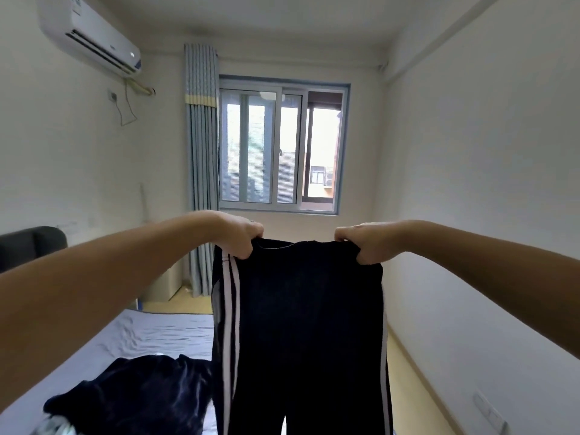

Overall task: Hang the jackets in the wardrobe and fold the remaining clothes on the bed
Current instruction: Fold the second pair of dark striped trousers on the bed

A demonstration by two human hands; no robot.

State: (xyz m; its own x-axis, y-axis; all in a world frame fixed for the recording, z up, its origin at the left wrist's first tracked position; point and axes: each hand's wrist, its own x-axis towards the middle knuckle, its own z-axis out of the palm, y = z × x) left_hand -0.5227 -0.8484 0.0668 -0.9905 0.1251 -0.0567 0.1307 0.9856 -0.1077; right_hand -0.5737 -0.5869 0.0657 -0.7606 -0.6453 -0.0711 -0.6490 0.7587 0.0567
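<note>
Both hands, left [241,238] and right [361,243], pinch the waistband corners of dark striped trousers [298,324] held level in the air, legs hanging straight down over the bed [150,334] edge, beside a crumpled dark garment [135,394].

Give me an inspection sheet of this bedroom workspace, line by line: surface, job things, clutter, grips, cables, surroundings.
surface: bed with wrinkled grey-blue sheet, partly covered by clothes.
job's things: black track trousers with white side stripes, held up in the air by the waistband; dark navy crumpled garment lying on the bed.
clutter: pale blurred item at the bottom left edge, cannot identify.
grips: left grip and right grip each pinch one end of the waistband.
cables: thin dark cord looping down the wall between a socket and the white air conditioner.
surroundings: sliding window, striped grey-blue curtain, dark grey headboard.
</note>
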